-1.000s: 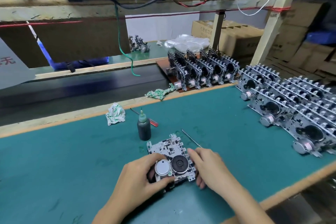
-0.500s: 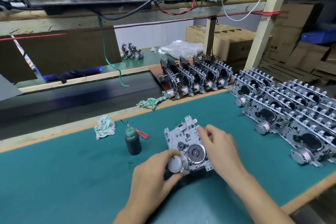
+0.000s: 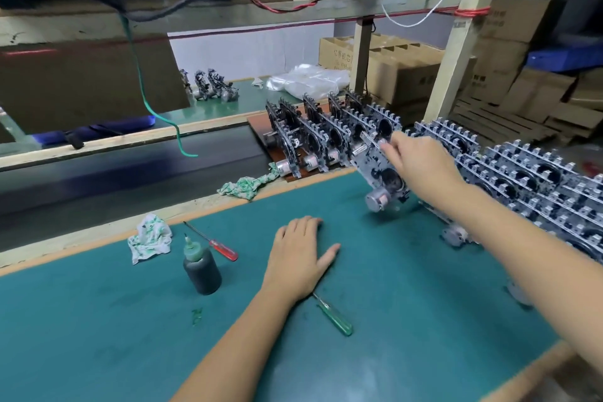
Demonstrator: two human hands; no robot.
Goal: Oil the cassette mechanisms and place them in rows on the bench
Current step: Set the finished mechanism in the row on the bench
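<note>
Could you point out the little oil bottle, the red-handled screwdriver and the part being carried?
oil bottle (image 3: 202, 271), head view, on its dark body.
red-handled screwdriver (image 3: 224, 250), head view, on its red handle.
cassette mechanism (image 3: 380, 170), head view, on its metal plate.

Dim overhead light; motion blur; edges warped.

A red screwdriver (image 3: 218, 245) lies beside a crumpled rag (image 3: 149, 237); a green screwdriver (image 3: 335, 316) lies nearer. Another rag (image 3: 245, 184) sits at the table's far edge. Cardboard boxes (image 3: 404, 70) and a plastic bag (image 3: 306, 80) stand behind.
</note>
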